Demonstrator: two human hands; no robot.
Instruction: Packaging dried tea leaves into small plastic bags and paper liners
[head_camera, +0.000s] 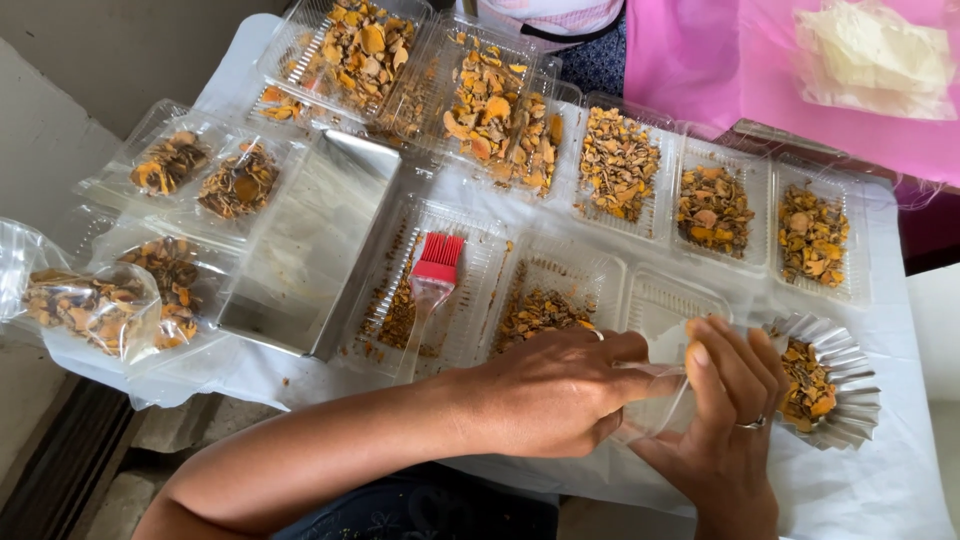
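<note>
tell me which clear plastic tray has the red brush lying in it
The clear plastic tray in the front row beside the steel tray; only it holds the red silicone brush.

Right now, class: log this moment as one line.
left hand: holds clear bag | right hand: holds bag's other side | beside: fluted foil cup of dried orange slices

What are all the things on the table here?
Clear plastic trays: about a dozen, holding orange-brown dried slices, spread across the table.
Red silicone brush: one, lying in a middle tray.
Shiny steel tray: one, silver, left of the brush.
Clear plastic bags of dried slices: one or two, at the far left.
Fluted silver foil cup: one, holding dried slices, at the right.
White table cover: one, under everything.
Pink cloth: one, top right, with a pale plastic bag on it.
Small clear plastic bag: one, held in both hands.
Left hand: grips the small bag.
Right hand: wears a ring, holds the bag.
</note>
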